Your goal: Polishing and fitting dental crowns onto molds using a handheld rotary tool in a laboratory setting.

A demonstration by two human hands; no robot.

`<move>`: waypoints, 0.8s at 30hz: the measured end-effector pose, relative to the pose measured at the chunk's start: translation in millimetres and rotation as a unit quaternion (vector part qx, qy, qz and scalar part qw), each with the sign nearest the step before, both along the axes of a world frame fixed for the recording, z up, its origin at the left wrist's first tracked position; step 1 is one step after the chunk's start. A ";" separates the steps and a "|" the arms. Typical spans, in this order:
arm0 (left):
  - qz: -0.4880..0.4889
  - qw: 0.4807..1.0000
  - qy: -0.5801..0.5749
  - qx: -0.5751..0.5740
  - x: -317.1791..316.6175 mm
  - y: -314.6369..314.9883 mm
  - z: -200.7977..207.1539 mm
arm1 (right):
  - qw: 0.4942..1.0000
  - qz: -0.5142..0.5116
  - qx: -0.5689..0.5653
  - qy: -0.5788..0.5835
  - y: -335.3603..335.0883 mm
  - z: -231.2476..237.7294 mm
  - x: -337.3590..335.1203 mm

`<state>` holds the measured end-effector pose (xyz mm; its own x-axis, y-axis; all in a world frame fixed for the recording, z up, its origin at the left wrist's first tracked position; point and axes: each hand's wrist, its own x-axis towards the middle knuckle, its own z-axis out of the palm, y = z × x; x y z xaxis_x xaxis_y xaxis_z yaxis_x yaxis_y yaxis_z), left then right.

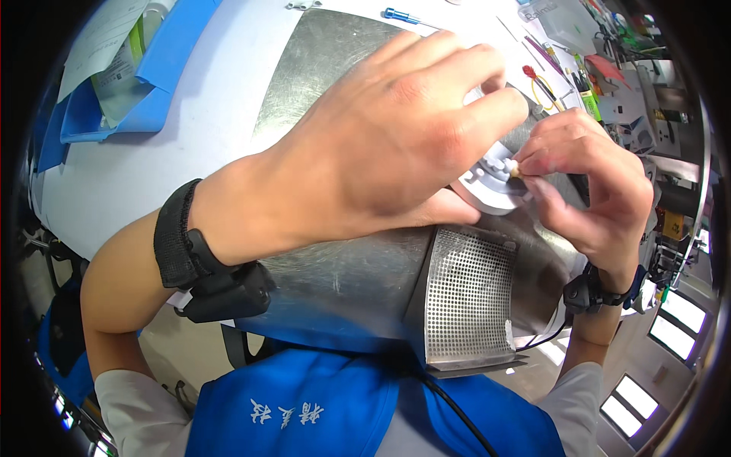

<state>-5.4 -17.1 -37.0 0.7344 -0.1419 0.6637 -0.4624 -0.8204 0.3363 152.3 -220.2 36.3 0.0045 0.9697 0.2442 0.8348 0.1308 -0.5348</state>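
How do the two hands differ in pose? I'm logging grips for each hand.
The left hand lies broad and palm-down over the white round part, its fingers stretched across it; the right hand is curled, its fingertips pinching a small pale piece. The left hides much of the part; the right touches only its edge. Both wear black wristbands.

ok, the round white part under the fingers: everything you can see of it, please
The white round part looks like moulded plastic: a flat disc with a raised ribbed hub in its middle. It lies on the metal sheet, mostly hidden under the left hand, whose fingers arch over it. The right hand pinches a small pale piece against the hub. Only the disc's lower and right edge shows.
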 end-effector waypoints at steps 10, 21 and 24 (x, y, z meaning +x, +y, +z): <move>-0.022 0.993 0.104 -0.044 1.0 9.2 -7.9 | 0.995 -0.056 -0.021 -0.083 2.9 -9.8 -13.9; 0.000 0.996 0.091 -0.010 2.6 8.6 -4.0 | 0.991 -0.079 0.031 -0.104 -1.9 -21.7 -24.8; -0.001 0.995 0.100 -0.017 2.2 6.2 -2.8 | 0.988 -0.093 0.055 -0.115 -3.5 -25.5 -30.8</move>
<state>-3.2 -10.9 -39.8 0.8522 -0.1227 0.5086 -0.3846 -0.8059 0.4501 121.5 -223.7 10.8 0.1126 0.9251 0.3627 0.9474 0.0101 -0.3199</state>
